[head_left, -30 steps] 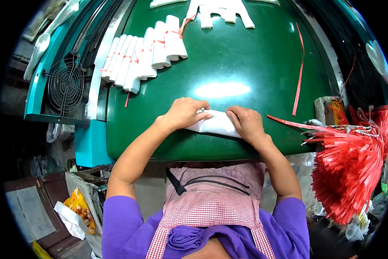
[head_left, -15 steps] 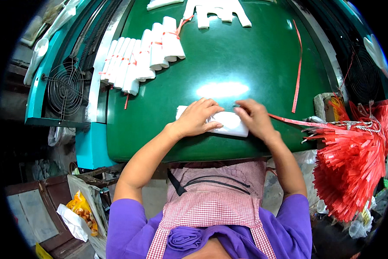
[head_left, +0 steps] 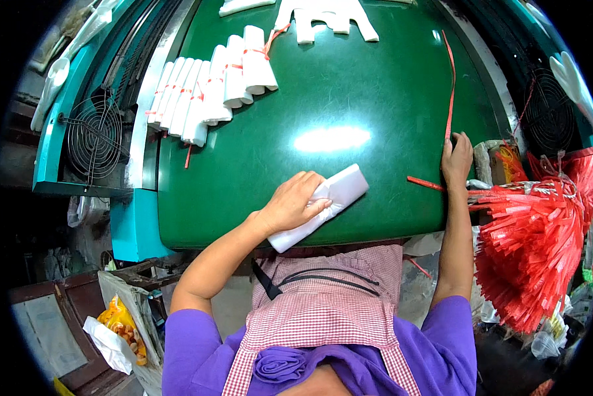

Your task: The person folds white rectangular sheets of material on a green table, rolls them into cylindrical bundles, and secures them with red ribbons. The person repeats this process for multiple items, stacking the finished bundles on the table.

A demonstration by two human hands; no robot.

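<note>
The left hand (head_left: 298, 200) gripped a flattened roll of smooth white plastic (head_left: 346, 187), its thumb across the top, slanting at the lower centre of the frame. Farther right, the right hand (head_left: 457, 160) met the lower end of a thin, flat red strip (head_left: 451, 92); whether it pinched it, I could not tell. Beneath spread a glossy green tabletop (head_left: 375, 99). White cylindrical rolls (head_left: 235, 86) bound in red lay at upper left; a shaggy red bundle (head_left: 517, 264) hung at lower right.
</note>
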